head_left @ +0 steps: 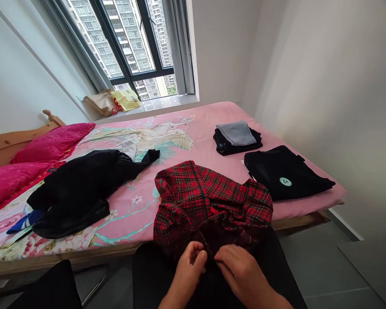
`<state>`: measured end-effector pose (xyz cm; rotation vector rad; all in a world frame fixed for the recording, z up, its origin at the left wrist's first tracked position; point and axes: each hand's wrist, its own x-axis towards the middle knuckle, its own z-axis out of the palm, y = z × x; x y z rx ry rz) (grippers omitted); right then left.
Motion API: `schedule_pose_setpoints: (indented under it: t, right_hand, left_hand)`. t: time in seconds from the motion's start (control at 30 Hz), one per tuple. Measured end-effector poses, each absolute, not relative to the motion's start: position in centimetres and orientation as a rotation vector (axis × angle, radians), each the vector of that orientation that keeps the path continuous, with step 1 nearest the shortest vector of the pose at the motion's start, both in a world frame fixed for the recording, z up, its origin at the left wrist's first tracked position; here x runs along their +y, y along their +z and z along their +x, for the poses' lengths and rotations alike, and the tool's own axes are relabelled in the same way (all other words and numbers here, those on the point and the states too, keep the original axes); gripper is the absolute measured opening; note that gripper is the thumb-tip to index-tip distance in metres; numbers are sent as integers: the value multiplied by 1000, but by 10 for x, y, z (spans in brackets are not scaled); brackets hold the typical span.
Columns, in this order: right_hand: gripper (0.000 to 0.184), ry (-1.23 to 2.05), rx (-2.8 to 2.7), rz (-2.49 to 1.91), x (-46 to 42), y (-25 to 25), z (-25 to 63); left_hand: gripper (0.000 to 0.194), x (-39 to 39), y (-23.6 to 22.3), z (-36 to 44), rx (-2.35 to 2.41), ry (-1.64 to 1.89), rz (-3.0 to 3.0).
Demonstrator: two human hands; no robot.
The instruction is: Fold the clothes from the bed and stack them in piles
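A red plaid shirt (191, 193) lies partly on the front edge of the bed and drapes over my black-clad knees, its sleeves bunched to the sides. At its near, shadowed edge, my left hand (189, 269) is closed in a pinch, thumb against forefinger, on the cloth. My right hand (241, 269) sits just to the right of it, back up, with its fingers curled down around the same edge. The fingertips of the right hand are mostly hidden. A small gap separates the two hands.
A dark jacket (80, 184) lies in a heap on the left of the pink bedspread (206, 128). Folded on the right are a black garment (270, 171) and a stack topped by grey cloth (236, 133). Magenta pillows (54, 141) rest by the headboard. Bags (127, 99) stand on the windowsill.
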<state>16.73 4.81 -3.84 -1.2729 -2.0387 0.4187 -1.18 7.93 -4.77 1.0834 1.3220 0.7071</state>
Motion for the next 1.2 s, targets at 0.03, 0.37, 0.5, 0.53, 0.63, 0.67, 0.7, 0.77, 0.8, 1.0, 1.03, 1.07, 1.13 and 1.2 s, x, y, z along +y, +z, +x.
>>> schedule_pose_setpoints:
  t: [0.03,0.37,0.5,0.53,0.63,0.67,0.7,0.77,0.8,1.0,1.03,1.07,1.13,1.2]
  right_hand:
    - [21,439,-2043,-1223,40,-40,160]
    - [47,591,-1939,-1326,7,-55,150]
    - [42,660,-1865,-1328,2,-55,148]
    - [38,659,-1855,-1317,1,-53,147]
    - [25,639,-1808,-1258,-1,-44,141]
    - [21,635,-1780,-1232,-2,-39,139]
    - [18,632,-1751,-1210,-3,-35,138]
    - [13,612,-1698,-1185,-7,-28,136]
    - [11,597,-1673,-1186,-10,-26,136]
    - [13,770,-1333,-1322,-16,-20,148]
    - [16,846,-1249,-1334,-16,-19,151]
    - [19,926,-1175,-1330,-16,-16,153]
    - [25,1074,-1086,-1280,-14,-10,157]
    - [29,1226,-1064,-1214,-13,-2,158]
  left_hand:
    - [24,73,-52,-4,1278,756,963]
    - [29,70,-34,-28,736,1126,81]
    - [35,63,-27,-38,550,1075,47]
    - [36,62,-26,-38,532,1077,42]
    - [36,59,-22,-39,563,1129,-7]
    - [35,59,-20,-39,598,1158,-29]
    - [34,59,-19,-38,639,1185,-48]
    - [30,59,-17,-37,716,1219,-59]
    - [28,59,-16,-36,744,1221,-40]
    - [21,40,-18,-33,940,1315,429]
    - [25,37,-16,-34,1001,1389,646]
    - [30,34,-12,-35,1038,1436,927]
    - [47,31,0,-37,994,1345,1548]
    - [61,32,16,-37,853,1059,1986]
